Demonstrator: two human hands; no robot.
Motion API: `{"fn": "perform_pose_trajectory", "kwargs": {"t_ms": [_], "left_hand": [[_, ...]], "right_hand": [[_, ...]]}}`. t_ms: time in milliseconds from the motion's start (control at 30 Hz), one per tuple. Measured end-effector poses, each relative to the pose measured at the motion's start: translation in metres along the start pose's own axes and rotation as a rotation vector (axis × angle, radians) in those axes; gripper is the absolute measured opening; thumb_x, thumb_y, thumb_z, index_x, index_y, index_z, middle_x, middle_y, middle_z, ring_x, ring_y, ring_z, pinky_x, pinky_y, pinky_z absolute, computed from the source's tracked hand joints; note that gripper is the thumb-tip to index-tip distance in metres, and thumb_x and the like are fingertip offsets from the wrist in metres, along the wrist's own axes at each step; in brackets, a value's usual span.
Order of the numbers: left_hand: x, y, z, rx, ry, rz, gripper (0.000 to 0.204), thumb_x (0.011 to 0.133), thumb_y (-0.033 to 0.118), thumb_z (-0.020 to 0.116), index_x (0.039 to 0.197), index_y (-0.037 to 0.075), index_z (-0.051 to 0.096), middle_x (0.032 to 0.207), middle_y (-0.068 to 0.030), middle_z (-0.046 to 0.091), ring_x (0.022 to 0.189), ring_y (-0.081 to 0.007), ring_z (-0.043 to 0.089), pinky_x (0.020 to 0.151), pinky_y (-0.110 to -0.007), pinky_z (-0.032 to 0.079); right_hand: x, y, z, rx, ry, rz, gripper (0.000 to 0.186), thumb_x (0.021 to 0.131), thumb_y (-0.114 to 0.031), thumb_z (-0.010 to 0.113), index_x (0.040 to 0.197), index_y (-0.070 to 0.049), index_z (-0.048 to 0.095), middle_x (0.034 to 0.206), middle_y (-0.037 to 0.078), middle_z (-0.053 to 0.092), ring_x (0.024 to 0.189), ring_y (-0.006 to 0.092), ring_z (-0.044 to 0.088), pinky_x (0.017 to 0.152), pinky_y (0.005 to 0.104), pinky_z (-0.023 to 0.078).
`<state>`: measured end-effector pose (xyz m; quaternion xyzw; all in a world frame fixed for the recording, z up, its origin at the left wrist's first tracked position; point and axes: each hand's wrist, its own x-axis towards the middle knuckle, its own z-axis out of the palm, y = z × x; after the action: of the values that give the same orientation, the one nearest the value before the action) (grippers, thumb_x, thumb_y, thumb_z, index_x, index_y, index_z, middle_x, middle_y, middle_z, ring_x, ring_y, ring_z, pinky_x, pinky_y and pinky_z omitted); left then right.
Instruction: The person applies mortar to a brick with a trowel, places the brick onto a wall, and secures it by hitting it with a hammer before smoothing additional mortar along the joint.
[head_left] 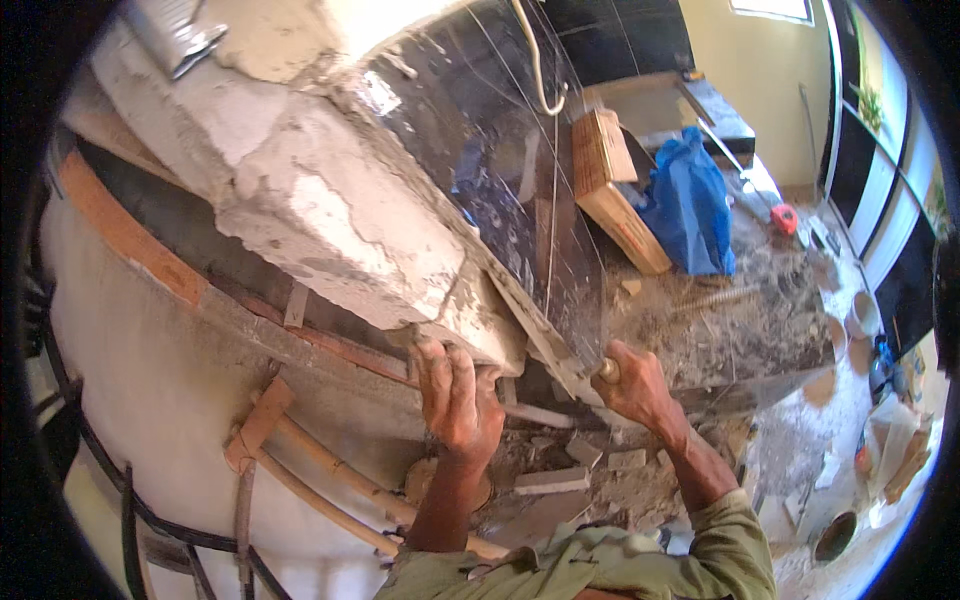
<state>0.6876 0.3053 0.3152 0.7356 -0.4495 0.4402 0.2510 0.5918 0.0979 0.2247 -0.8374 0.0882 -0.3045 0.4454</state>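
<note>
A mortar-covered ledge runs from the upper left down to the middle, its surface rough, cracked and grey-white. My left hand is curled up against its near end, fingers bent over the lower edge. To the right, my right hand is closed round the pale, rounded handle of a hand tool. The working end of that tool cannot be made out clearly. Between the hands, a thin, mortar-smeared strip slants along the ledge's right side.
Black tiles cover the wall behind the ledge. On a dusty slab at right stand a cardboard box and a blue plastic bag. Broken pieces lie below my hands. Wooden props and a black pipe are at lower left.
</note>
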Motion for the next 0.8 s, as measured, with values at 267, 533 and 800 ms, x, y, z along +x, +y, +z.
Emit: {"fn": "perform_pose_trajectory", "kwargs": {"t_ms": [267, 533, 800], "left_hand": [[0.010, 0.000, 0.001, -0.036, 0.022, 0.011, 0.056, 0.081, 0.004, 0.071, 0.134, 0.001, 0.051, 0.144, -0.0234, 0.040, 0.132, -0.0470, 0.037, 0.103, -0.056, 0.039], [0.006, -0.005, -0.001, -0.036, 0.018, 0.032, 0.056, 0.078, -0.004, 0.068, 0.132, 0.000, 0.052, 0.142, -0.0238, 0.042, 0.130, -0.0459, 0.040, 0.104, -0.055, 0.039], [0.016, -0.006, 0.001, -0.031, 0.044, 0.058, 0.053, 0.078, -0.004, 0.068, 0.129, 0.001, 0.055, 0.138, -0.0239, 0.047, 0.126, -0.0463, 0.045, 0.099, -0.055, 0.044]], "right_hand": [[0.023, -0.012, 0.006, 0.091, 0.025, 0.046, 0.022, 0.076, -0.014, 0.068, 0.078, 0.000, 0.051, 0.065, 0.018, 0.053, 0.056, 0.0279, 0.055, 0.054, 0.0377, 0.045], [0.006, -0.009, -0.004, 0.246, 0.083, -0.072, 0.016, 0.070, -0.008, 0.066, 0.077, -0.002, 0.052, 0.063, 0.014, 0.050, 0.053, 0.0237, 0.050, 0.053, 0.0347, 0.044], [0.005, -0.002, 0.006, 0.022, 0.057, -0.021, 0.022, 0.077, -0.016, 0.066, 0.076, -0.002, 0.050, 0.063, 0.017, 0.051, 0.056, 0.0365, 0.054, 0.053, 0.0386, 0.045]]}}
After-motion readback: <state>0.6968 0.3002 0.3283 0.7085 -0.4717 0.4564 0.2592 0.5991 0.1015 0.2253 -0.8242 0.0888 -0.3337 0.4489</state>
